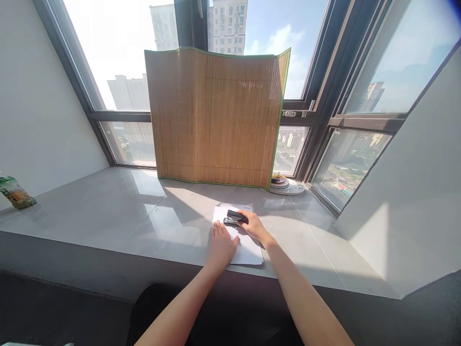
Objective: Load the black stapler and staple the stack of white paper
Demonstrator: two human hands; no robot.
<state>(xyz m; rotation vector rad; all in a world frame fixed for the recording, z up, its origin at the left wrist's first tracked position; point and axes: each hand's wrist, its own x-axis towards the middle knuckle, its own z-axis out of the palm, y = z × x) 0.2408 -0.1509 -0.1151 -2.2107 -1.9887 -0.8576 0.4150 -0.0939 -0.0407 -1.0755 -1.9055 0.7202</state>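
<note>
White sheets of paper (248,251) lie on the pale window sill in front of me. My left hand (222,244) rests flat on their left side, fingers stretched out and thumb apart. In my right hand (255,226) is a black stapler (236,217), gripped at its right end over the upper part of the paper. The stapler's jaw points left, with a gap between its upper arm and base. My fingers hide its rear end. Whether its base touches the paper I cannot tell.
A bamboo mat (216,115) with green edging stands upright against the window. Stacked plates (281,183) sit by its right corner. A green package (16,192) lies at the far left. The sill's front edge (108,251) runs just before me.
</note>
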